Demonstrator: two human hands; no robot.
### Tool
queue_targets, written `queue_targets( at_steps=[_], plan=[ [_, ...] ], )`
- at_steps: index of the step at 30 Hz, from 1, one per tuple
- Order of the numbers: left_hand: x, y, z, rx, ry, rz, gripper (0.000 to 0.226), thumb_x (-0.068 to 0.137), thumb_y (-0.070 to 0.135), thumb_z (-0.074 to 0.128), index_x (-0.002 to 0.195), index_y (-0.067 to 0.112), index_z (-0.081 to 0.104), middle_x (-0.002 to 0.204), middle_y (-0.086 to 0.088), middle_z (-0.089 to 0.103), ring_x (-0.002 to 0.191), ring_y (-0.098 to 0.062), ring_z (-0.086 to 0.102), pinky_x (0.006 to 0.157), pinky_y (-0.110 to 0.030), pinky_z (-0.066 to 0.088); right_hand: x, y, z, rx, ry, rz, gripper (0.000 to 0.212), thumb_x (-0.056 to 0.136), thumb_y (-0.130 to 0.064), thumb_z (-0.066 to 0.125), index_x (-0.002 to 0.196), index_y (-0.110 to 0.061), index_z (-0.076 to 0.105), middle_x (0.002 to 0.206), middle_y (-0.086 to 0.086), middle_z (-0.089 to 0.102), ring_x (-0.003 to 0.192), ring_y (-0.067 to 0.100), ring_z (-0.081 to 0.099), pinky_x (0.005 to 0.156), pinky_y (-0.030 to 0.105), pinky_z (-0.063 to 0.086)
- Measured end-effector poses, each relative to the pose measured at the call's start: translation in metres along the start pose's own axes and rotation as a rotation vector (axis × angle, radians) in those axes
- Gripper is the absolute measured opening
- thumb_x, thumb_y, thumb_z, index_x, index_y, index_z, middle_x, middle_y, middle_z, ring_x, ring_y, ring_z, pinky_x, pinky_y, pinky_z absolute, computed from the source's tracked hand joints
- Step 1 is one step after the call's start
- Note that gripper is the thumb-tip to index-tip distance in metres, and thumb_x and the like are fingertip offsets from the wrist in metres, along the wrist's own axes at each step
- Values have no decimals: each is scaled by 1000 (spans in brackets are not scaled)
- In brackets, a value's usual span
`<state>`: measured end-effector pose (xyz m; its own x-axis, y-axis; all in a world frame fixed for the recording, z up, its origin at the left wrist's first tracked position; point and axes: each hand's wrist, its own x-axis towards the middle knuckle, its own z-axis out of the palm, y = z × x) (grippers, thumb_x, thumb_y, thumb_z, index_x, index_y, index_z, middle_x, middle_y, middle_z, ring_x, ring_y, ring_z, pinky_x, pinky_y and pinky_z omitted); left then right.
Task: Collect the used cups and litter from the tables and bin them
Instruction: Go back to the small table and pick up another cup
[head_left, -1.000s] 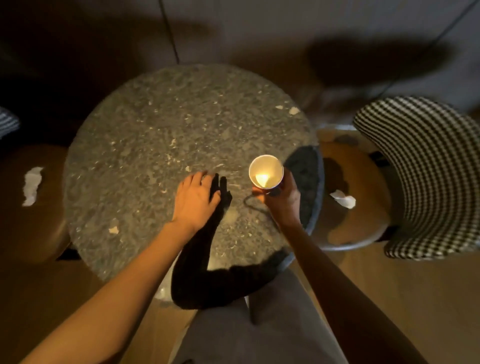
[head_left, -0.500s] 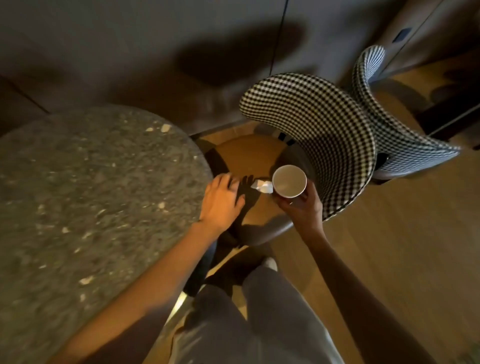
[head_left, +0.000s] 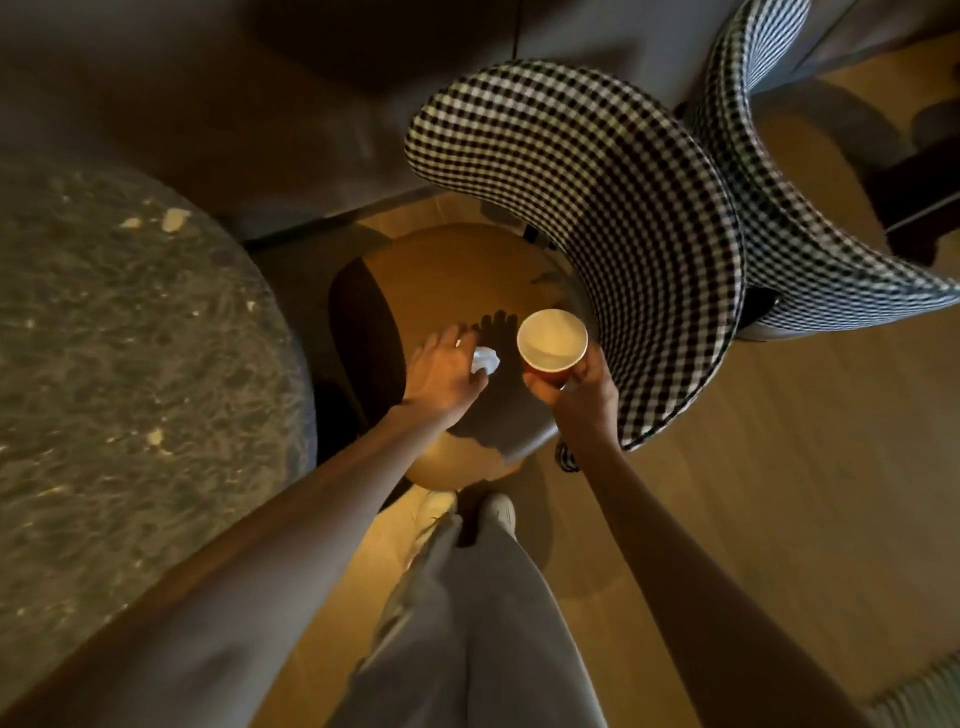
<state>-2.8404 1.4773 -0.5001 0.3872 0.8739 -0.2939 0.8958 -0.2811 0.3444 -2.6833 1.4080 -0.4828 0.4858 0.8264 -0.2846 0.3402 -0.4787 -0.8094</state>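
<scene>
My right hand grips an orange paper cup with a white inside, held upright over the chair seat. A crumpled white paper scrap lies on the tan round seat, just left of the cup. My left hand reaches down onto the seat, and its fingertips close round the scrap.
The chair's black-and-white checked backrest curves round the right of the seat, with a second checked chair behind it. A round grey stone table carrying small pale scraps fills the left. Wooden floor lies on the right.
I turned from the stone table to the chair on its right. My left hand left the tabletop and reached the white scrap on the seat. The cup stayed in my right hand.
</scene>
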Motion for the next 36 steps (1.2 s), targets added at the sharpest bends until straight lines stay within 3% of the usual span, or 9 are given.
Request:
queue_targets(
  at_steps=[6, 9, 13, 16, 20, 24, 29, 33, 36],
  plan=[
    [51, -38, 71, -122, -7, -111, 43, 85, 26, 61, 125, 18, 51, 129, -3, 52, 119, -25, 47, 96, -37, 41, 36, 57, 61, 271, 27, 206, 75, 65, -22, 87, 127, -29, 46, 107, -22, 56, 102, 1, 57, 82, 12, 47],
    [71, -55, 107, -101, 6, -44, 47, 84, 26, 63, 128, 15, 50, 130, -7, 53, 119, -28, 48, 96, -39, 42, 50, 87, 89, 281, 43, 249, 71, 66, -21, 86, 125, -30, 47, 102, -28, 53, 106, 6, 57, 92, 24, 48],
    [97, -71, 149, -41, -35, 24, 60, 79, 35, 70, 131, 16, 46, 136, -9, 47, 122, -31, 44, 96, -43, 42, 59, 119, 116, 304, 99, 217, 60, 68, -17, 84, 114, -33, 49, 101, -27, 59, 100, -2, 61, 83, 14, 51],
    [110, -81, 176, 10, -32, 105, 68, 75, 38, 70, 134, 17, 46, 142, -8, 43, 132, -28, 38, 105, -42, 36, 63, 130, 128, 303, 114, 224, 54, 68, -21, 84, 108, -33, 51, 97, -21, 63, 98, 3, 63, 85, 28, 53],
    [113, -87, 200, 144, 16, 211, 42, 86, 26, 44, 126, 17, 52, 126, -6, 56, 117, -25, 49, 98, -38, 39, 66, 139, 135, 317, 105, 218, 53, 67, -22, 84, 109, -32, 52, 102, -9, 67, 98, 13, 65, 88, 43, 55],
    [106, -86, 199, 77, 45, 223, 31, 82, 17, 58, 113, 14, 64, 111, -10, 64, 100, -31, 56, 78, -41, 49, 58, 145, 133, 305, 91, 213, 56, 66, -21, 85, 109, -34, 52, 96, -22, 64, 94, -4, 62, 86, 30, 55],
    [86, -85, 175, -79, 20, 40, 27, 87, 27, 58, 113, 21, 63, 110, -2, 62, 104, -22, 58, 78, -37, 53, 36, 128, 120, 239, 65, 169, 58, 66, -29, 85, 102, -50, 45, 92, -44, 57, 90, -23, 54, 71, 2, 45],
    [48, -76, 134, -305, 49, -18, 29, 81, 23, 70, 107, 14, 63, 107, -6, 64, 99, -24, 61, 73, -35, 51, 7, 91, 106, 228, 18, 134, 65, 65, -34, 85, 117, -41, 46, 101, -34, 57, 95, -21, 54, 71, 5, 47],
    [13, -64, 92, -391, 91, -35, 30, 75, 21, 75, 102, 14, 64, 101, -6, 66, 93, -23, 63, 69, -28, 47, -22, 58, 84, 138, 79, 22, 69, 65, -38, 84, 123, -20, 50, 107, -18, 60, 97, -6, 59, 72, 4, 47]
  ],
)
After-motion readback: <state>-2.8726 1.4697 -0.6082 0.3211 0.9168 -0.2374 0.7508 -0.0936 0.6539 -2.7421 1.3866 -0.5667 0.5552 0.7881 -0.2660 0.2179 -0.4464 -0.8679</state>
